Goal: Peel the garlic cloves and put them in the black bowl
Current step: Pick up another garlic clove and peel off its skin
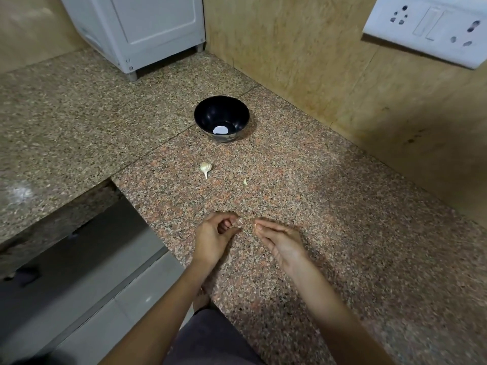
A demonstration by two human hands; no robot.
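Note:
The black bowl (222,118) stands on the granite counter (329,206), and nothing but a white glare spot shows inside it. A garlic bulb (205,168) lies in front of the bowl, with a single loose clove (245,181) to its right. Nearer to me, my left hand (214,239) hovers over the counter with its fingers curled inward; anything inside them is hidden. A short gap away, my right hand (279,242) has its fingers close together, and the thumb and fingertips pinch a small pale scrap of garlic skin (255,225).
A white appliance (147,30) stands at the back of the counter. A brown wall with a white switchboard (432,30) runs along the right. The counter's edge drops away on the left to a lower level (79,259).

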